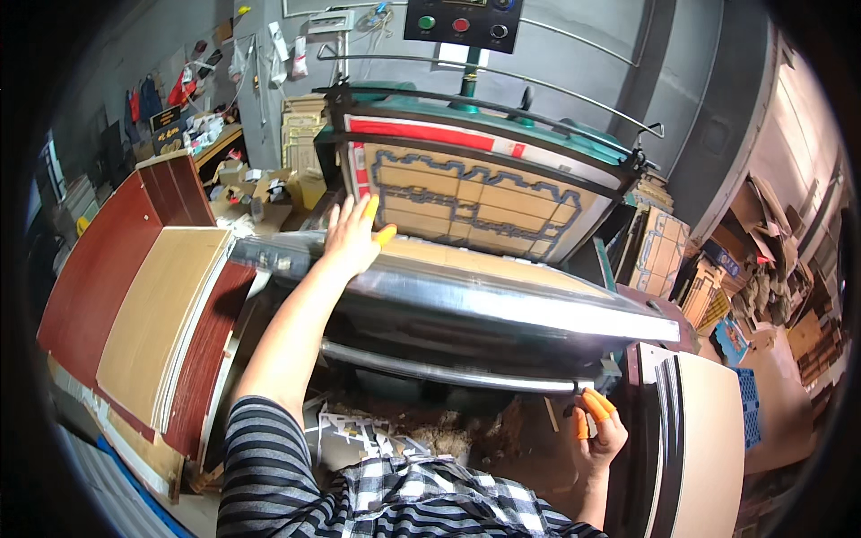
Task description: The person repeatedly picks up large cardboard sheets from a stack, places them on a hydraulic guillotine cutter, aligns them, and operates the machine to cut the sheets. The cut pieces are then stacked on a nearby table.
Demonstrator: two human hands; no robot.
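Note:
My left hand (352, 242), yellow covers on two of its fingers, reaches forward with fingers spread over the left part of a shiny metal platen (511, 303). It holds nothing; whether it touches the platen is unclear. Behind it stands the tilted upper plate of a die-cutting press, carrying a wooden die board (435, 184) with dark jagged lines. Low at the right, my right hand (601, 438) has orange finger covers and curled fingers. They close by the end of a horizontal metal bar (448, 375), around something dark I cannot make out.
Tan sheets (157, 300) and dark red panels (85, 260) are stacked at the left. Pale boards (713, 439) stand close at the right. A control box (480, 25) with coloured buttons hangs above the press. Scraps (448, 435) lie below the bar.

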